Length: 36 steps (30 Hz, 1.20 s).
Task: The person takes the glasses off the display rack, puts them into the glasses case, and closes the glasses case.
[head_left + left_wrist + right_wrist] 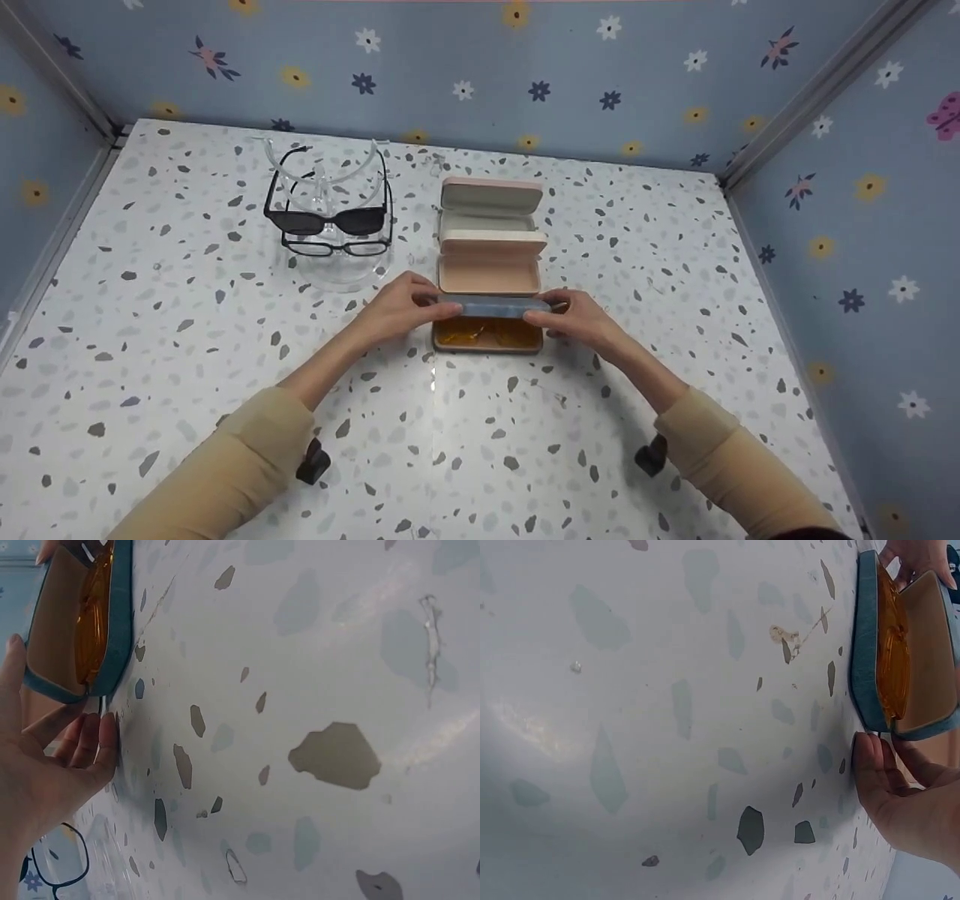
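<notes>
A blue glasses case (495,306) lies with its lid partly raised, and orange-tinted glasses (480,332) rest inside it. My left hand (401,307) holds the left end of the lid, thumb on its front and the other fingers at the side and back. At the right end my right hand (581,321) grips the lid in the same way. From the left wrist view, the case's beige lining (60,615) shows above the orange lenses (94,622). In the right wrist view the fingers (874,765) touch the table beside the hinge end.
Behind the blue case stand two open cases, one with a peach inside (489,274) and one with a grey lid lining (491,199). At the left, a clear stand (341,285) bears black sunglasses (360,220) and black-framed glasses (307,249). Patterned walls (465,60) border the speckled table (480,465).
</notes>
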### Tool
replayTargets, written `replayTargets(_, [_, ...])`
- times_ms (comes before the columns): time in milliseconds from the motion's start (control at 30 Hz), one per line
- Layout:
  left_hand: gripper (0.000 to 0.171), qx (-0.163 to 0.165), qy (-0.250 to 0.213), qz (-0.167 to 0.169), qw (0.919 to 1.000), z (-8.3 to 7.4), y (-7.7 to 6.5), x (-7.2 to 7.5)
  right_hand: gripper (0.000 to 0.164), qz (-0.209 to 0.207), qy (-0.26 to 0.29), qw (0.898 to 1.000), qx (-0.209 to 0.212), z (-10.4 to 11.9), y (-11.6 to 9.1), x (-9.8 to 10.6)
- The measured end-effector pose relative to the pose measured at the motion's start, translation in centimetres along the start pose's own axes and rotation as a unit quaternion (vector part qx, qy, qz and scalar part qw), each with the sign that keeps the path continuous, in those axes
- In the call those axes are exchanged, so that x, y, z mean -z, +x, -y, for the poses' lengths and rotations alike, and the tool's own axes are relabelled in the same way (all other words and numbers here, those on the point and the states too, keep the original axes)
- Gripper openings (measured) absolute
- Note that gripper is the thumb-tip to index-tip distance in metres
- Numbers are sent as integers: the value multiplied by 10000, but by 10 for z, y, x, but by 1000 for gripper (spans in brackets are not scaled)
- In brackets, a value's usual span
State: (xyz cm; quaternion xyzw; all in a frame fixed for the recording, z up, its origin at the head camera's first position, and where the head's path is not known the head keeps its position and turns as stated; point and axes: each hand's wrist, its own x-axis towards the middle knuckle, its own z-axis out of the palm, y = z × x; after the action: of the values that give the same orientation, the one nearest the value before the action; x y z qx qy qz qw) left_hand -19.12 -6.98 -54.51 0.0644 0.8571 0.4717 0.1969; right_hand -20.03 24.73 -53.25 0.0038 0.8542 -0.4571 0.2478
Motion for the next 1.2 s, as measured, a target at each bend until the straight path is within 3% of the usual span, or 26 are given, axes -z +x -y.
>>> replayTargets(333, [77, -300, 181, -113, 9993, 2, -2, -1, 68, -70, -463, 9986, 256, -3, -3, 2])
replayTargets(900, [75, -530, 207, -264, 9980, 11, -2, -7, 66, -295, -920, 9930, 683, -6, -3, -1])
replayTargets(1200, [87, -914, 497, -527, 9932, 17, -7, -13, 68, -696, -1508, 9787, 1204, -10, -4, -8])
